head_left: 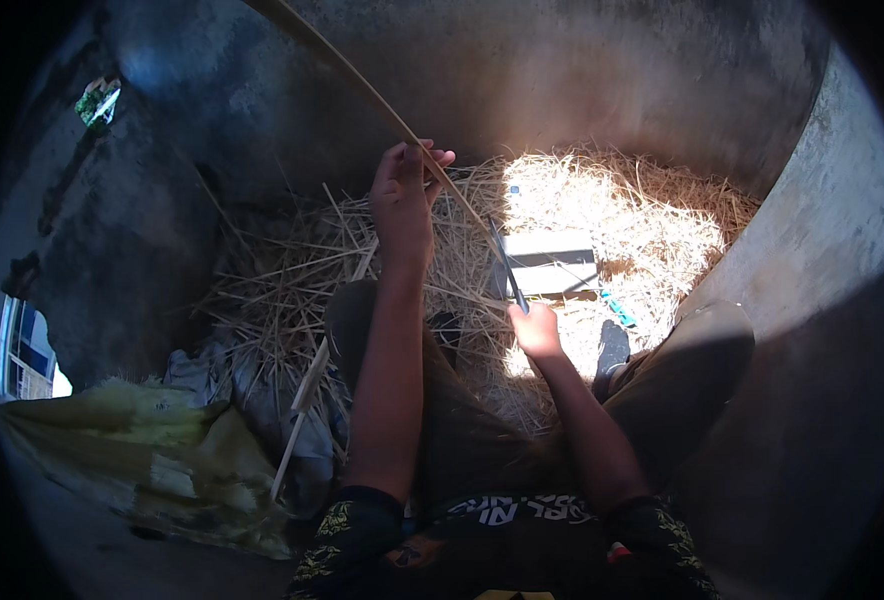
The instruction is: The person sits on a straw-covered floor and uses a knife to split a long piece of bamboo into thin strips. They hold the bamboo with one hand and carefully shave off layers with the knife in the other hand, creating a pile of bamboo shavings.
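A long, thin strip that looks like bamboo (pixel 352 82) slants from the top edge down toward the middle. My left hand (pixel 402 195) is closed around it partway along, fingers and thumb pinching it. My right hand (pixel 534 330) grips a knife (pixel 508 268), its dark narrow blade pointing up and away from me. Near its tip, the blade meets or crosses the strip's lower part; whether the two touch I cannot tell. The handle is mostly hidden inside my right fist.
Pale shavings (pixel 652 205) and thin strips pile up between my legs and beyond. A grey block (pixel 552 265) lies among them, near a small teal item (pixel 619 310). On the left is a yellow-green sack (pixel 162 460). A curved concrete wall (pixel 602 70) rises close around me.
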The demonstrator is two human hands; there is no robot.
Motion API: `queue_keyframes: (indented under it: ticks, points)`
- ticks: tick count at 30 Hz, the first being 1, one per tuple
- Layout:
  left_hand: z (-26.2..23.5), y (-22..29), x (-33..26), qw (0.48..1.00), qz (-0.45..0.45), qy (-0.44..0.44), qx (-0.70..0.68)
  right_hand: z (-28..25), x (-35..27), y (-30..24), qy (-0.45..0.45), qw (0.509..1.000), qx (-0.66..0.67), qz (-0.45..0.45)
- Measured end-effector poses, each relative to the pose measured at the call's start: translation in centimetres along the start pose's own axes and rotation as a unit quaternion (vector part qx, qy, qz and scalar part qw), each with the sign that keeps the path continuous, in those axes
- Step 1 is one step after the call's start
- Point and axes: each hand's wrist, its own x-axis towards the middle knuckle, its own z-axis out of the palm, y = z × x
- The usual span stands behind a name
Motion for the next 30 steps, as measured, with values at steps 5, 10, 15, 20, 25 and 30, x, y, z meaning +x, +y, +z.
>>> queue_keyframes:
  ticks: [5, 10, 15, 20, 25, 30]
  points:
    - [-0.3, 0.2, -0.2, 1.0, 0.015, 0.017, -0.002, -3.2, -2.7, -9.5, 0.122, 0.951, 0.262, -0.11]
    - [0.6, 0.1, -0.1, 1.0, 0.01, 0.015, 0.009, 1.9, -1.3, -4.2, 0.04, 0.932, 0.361, -0.001]
    - [0.9, 0.5, -0.7, 0.999, 0.023, 0.032, 0.015, 1.4, 1.4, -0.1, 0.156, 0.98, 0.124, -0.005]
    - [1.7, 0.5, -1.1, 0.994, 0.094, -0.005, 0.064, -3.2, 1.1, -6.7, 0.138, 0.945, 0.297, -0.023]
    - [2.5, 0.1, -2.1, 0.98, 0.164, -0.063, 0.09, -5.4, -0.8, -8.7, 0.13, 0.942, 0.304, -0.054]
    - [3.0, 1.7, -2.3, 0.99, 0.131, -0.034, -0.032, -7.5, -2.3, -10.8, 0.085, 0.93, 0.349, -0.079]
